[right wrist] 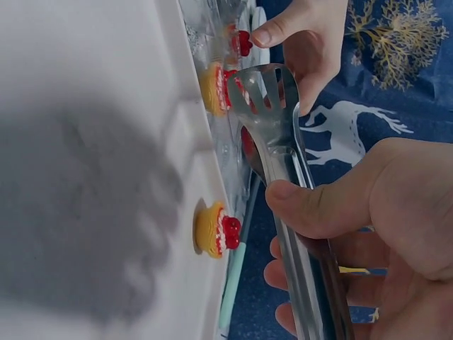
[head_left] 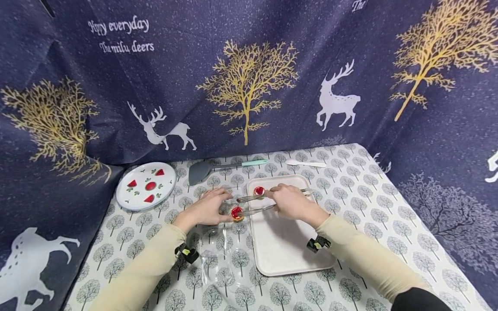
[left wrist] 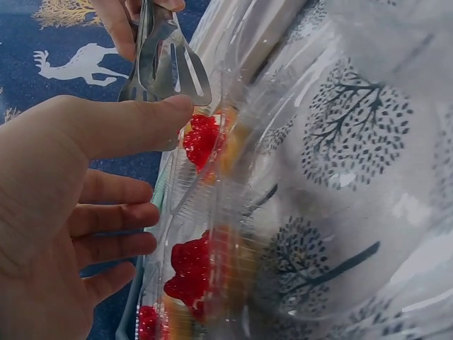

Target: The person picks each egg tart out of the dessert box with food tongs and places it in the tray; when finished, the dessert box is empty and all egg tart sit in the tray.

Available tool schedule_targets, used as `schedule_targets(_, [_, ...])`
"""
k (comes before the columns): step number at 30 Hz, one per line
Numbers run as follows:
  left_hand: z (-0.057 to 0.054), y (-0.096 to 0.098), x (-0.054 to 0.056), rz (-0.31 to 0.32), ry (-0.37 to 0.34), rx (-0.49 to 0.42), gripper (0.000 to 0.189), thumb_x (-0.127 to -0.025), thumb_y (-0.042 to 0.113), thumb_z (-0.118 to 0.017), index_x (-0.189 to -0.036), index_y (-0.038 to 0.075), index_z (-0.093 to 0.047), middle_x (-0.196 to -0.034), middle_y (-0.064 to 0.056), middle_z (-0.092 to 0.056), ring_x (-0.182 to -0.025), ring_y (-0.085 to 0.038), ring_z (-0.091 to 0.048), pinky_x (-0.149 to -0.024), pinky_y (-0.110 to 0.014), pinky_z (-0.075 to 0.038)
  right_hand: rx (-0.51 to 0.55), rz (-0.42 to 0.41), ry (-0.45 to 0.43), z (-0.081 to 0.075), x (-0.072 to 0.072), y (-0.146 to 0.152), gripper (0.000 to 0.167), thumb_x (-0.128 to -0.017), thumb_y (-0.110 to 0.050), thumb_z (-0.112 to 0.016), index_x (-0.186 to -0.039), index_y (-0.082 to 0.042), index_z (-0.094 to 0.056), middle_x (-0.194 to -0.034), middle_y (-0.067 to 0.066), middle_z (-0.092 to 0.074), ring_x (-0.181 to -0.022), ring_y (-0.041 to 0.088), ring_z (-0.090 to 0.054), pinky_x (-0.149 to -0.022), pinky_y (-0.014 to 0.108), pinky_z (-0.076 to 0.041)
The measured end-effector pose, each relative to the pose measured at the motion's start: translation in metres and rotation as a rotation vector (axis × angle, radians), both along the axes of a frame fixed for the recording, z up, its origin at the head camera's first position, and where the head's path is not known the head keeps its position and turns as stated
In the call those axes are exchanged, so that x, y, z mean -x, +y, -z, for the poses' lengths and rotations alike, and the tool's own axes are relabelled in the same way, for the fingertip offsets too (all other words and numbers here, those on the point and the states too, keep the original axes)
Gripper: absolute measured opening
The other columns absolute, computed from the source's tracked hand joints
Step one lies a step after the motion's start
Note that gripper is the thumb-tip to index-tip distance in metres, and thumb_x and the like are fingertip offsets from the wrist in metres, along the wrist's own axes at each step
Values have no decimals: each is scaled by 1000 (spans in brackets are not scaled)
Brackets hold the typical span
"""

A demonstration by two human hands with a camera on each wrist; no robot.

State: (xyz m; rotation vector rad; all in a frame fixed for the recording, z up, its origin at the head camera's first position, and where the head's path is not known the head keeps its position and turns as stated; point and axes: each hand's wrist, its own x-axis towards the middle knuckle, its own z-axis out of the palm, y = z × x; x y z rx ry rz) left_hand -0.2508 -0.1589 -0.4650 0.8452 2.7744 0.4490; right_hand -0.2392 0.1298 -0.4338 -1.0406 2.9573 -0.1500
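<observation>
My right hand [head_left: 292,202] grips metal serving tongs [right wrist: 287,166] over the white tray [head_left: 288,255], thumb on one arm and fingers round the other. The tongs' arms stand apart, one slotted tip overlapping a small red-topped tart [head_left: 236,214] in the head view. Thumb and fingers spread, my left hand [head_left: 208,207] is beside that tart at the far end of a clear plastic container [head_left: 223,263]. Inside the container, the left wrist view shows several tarts, among them a red-topped one [left wrist: 191,273]. Another tart [right wrist: 211,230] sits on the tray near its far left corner.
A round white plate [head_left: 132,201] with a watermelon pattern stands at the back left. Behind the hands lies a grey spatula [head_left: 200,172] with a mint handle. A white spoon [head_left: 307,163] lies behind the tray, before the dark blue hanging cloth [head_left: 272,129].
</observation>
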Motion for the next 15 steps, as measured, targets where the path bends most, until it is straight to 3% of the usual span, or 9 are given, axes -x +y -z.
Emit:
schedule_targets(9, [6, -1, -6, 3, 28, -13, 81, -75, 49, -79, -138, 7, -51, -137, -7, -52, -131, -28, -45, -116, -50, -31, 3, -28, -10, 2, -2, -6, 60, -74, -14, -83, -130, -11, -61, -123, 11, -66, -103, 31, -63, -83, 44, -58])
schedule_targets(15, [9, 1, -8, 3, 37, -4, 81, -74, 50, -78, -137, 6, -52, -134, -7, -52, -136, -31, -40, -119, -51, -25, -22, -51, 7, 1, -4, -12, 57, -75, -18, -82, -128, -11, -62, -125, 11, -66, -103, 31, -63, -85, 46, -57])
